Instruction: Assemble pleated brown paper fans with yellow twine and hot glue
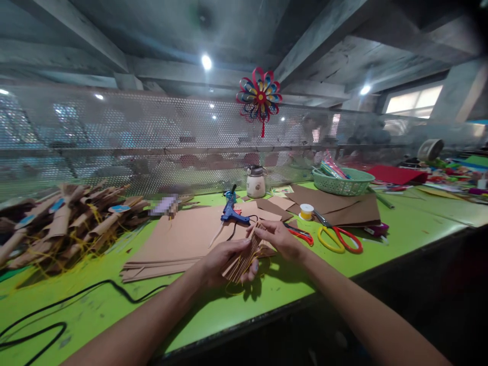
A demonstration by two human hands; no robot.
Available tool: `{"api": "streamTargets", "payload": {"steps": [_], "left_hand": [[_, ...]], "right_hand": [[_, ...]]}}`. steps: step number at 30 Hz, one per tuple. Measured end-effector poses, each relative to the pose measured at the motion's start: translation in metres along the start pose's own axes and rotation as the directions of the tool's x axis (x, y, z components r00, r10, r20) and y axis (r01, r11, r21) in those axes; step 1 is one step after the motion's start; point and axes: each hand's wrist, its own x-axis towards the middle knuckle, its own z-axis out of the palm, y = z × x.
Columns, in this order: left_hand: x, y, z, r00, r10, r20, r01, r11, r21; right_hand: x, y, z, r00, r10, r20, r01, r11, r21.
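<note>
Left hand [218, 260] and right hand [282, 238] are both closed on a narrow stack of pleated brown paper [244, 258], which lies tilted between them, pinched at its upper end by the right fingertips and supported along its lower part by the left. Its folds form stiff, thin ridges; yellow thread [233, 293] trails beneath, its ends hard to follow, and the left fingers partly hide the pleats. Left of the hands, a smooth black cable [110, 281] curls over the glossy green surface [274, 305] and is cut off at the edge of view. Flat, matte brown sheets [163, 249] lie just beyond the left hand, with a blue plastic glue gun [231, 211] on them. To the right of the hands are scissors with yellow and red looped handles [336, 235] and a spool of yellow thread [306, 212]. Farther left, rolled paper pieces [64, 218] overlap in a tangled heap. Beyond the hands stand a pale, dark-lidded jar [255, 184] and, to the right, a green latticed basket [343, 186]. Behind, perforated panelling [183, 132] blurs whatever is past it.
</note>
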Motion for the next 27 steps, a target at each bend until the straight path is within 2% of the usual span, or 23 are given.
{"api": "streamTargets", "payload": {"steps": [4, 6, 11, 16, 23, 27], "left_hand": [[0.001, 0.0, 0.001, 0.997, 0.036, 0.067, -0.038, 0.999, 0.033], [0.002, 0.0, 0.001, 0.997, 0.047, 0.06, -0.05, 0.998, 0.045], [0.002, 0.0, 0.004, 0.994, 0.093, -0.052, -0.091, 0.995, 0.052], [0.002, -0.002, 0.007, 0.981, 0.139, -0.134, -0.13, 0.989, 0.077], [-0.001, 0.001, 0.007, 0.99, 0.138, -0.025, -0.136, 0.99, 0.045], [-0.001, 0.001, 0.008, 0.99, 0.134, -0.054, -0.133, 0.991, 0.017]], "right_hand": [[0.001, 0.005, 0.0, 0.999, 0.02, 0.034, -0.022, 0.999, 0.046], [0.001, 0.006, 0.0, 0.999, 0.03, 0.042, -0.033, 0.997, 0.066], [0.003, 0.012, 0.0, 0.998, 0.051, 0.042, -0.057, 0.987, 0.149], [0.005, 0.017, -0.002, 0.996, 0.09, -0.018, -0.086, 0.984, 0.154], [0.006, 0.018, -0.005, 0.992, 0.123, -0.022, -0.109, 0.938, 0.329], [0.007, 0.021, -0.007, 0.99, 0.139, -0.027, -0.122, 0.931, 0.344]]}}
